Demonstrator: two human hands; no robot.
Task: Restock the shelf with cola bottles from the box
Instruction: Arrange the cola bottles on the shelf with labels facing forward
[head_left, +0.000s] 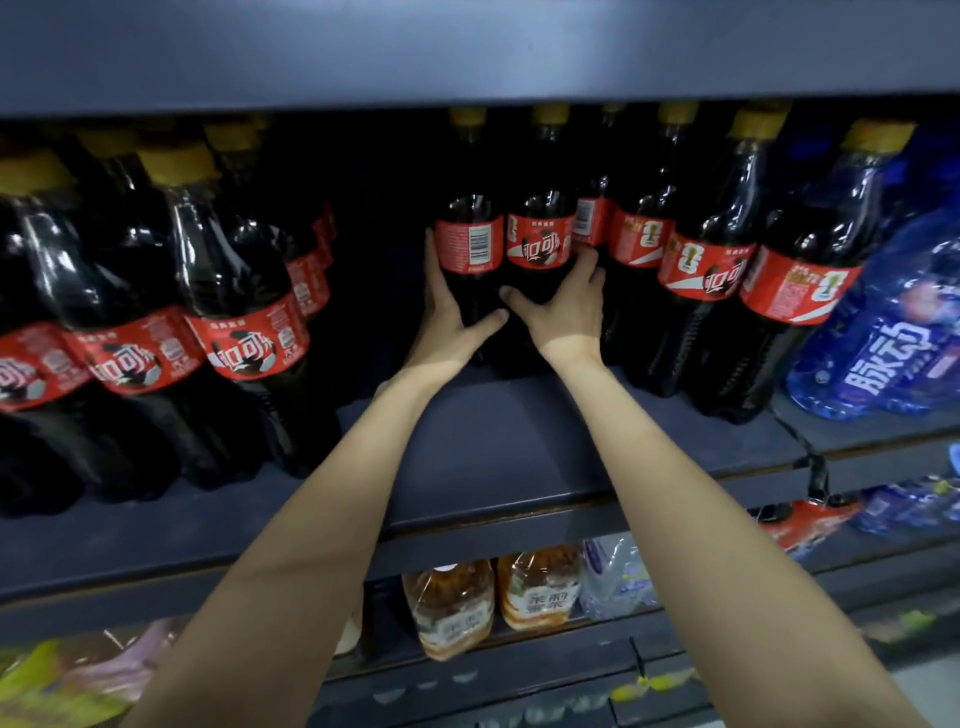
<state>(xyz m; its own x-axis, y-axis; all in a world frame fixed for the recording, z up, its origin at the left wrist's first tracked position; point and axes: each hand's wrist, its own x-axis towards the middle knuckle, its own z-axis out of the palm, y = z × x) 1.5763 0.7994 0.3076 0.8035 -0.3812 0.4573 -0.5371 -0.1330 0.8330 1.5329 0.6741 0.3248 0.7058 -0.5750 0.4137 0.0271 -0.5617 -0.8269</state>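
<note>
In the head view, two cola bottles stand upright, side by side and touching, far back on the shelf board (519, 441), in the gap between the cola row on the left (239, 291) and the cola row on the right (717, 270). The left bottle (470, 244) shows its barcode; the right bottle (540, 244) shows its logo.

The main risk, as I judge it, is a topple. Both bottles are tall and narrow, and each is held low on the body from one side only, so a push that is uneven or too quick could tip one forward off the open near part of the board. The right bottle also stands just beside the right row, and a sideways nudge could knock its neighbours. The box is not in view.

Both forearms reach up and away from the camera, nearly parallel. The left hand (452, 322) lies on the left flank of the left bottle, fingers straight and pressed together, thumb stretched across the bottle's front. The right hand (563, 306) cups the right flank of the right bottle, fingers slightly spread and curving round it between that bottle and the right row, thumb pointing left across the front. The two thumbs nearly meet.
</note>
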